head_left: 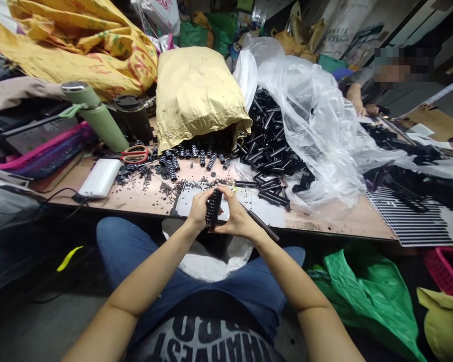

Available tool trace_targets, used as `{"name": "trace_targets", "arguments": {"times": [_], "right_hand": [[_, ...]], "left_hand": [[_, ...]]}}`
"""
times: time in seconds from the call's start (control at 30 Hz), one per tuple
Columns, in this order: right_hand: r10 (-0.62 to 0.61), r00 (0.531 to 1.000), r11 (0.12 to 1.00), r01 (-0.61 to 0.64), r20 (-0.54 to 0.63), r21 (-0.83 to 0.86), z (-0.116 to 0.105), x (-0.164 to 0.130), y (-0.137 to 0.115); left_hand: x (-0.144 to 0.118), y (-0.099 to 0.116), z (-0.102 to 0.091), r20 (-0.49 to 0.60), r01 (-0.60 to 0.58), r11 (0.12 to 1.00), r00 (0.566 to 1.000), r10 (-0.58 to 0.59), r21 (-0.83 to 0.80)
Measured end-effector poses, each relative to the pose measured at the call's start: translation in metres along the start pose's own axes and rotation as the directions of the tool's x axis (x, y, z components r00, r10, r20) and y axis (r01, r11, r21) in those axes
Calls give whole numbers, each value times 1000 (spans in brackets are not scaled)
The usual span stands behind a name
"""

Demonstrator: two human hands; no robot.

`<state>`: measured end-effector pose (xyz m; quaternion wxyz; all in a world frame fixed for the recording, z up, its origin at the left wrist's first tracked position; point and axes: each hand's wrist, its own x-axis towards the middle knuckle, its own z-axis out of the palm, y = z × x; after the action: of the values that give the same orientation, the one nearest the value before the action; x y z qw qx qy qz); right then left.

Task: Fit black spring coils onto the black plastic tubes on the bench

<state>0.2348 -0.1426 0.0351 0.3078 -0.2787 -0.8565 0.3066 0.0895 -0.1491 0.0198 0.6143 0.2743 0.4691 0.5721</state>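
Centre frame, we grip a black studded piece (213,208) between both hands, its long side running nearly up and down the picture. Our left hand (199,210) is closed along its left side; our right hand (237,215), curved like a C, holds it near the top and bottom. Just right of our right hand slants a dark rod (259,222). At upper centre we see a yellow sack (200,95) with black ribbed pieces (212,161) at its mouth; red-handled scissors (140,160) lie left of them.
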Motion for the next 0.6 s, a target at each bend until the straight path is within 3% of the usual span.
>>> {"name": "trace_targets", "arguments": {"times": [0.17,0.43,0.47,0.53,0.6], "right_hand": [[40,999,999,-40,10,8,3,2,4],[187,982,982,-187,-37,9,15,2,19],[204,978,979,-204,-46,-7,19,2,23],[245,967,967,-249,-75,-57,28,2,32],[287,951,946,-300,-115,-120,38,1,40]], "left_hand": [[-4,6,9,-36,114,991,992,-117,-76],[12,4,8,-17,217,974,976,-217,60],[15,-1,5,1,179,977,984,-180,115],[19,-15,-1,40,-9,951,999,-4,309],[21,-32,-9,126,-276,772,960,250,573]]}}
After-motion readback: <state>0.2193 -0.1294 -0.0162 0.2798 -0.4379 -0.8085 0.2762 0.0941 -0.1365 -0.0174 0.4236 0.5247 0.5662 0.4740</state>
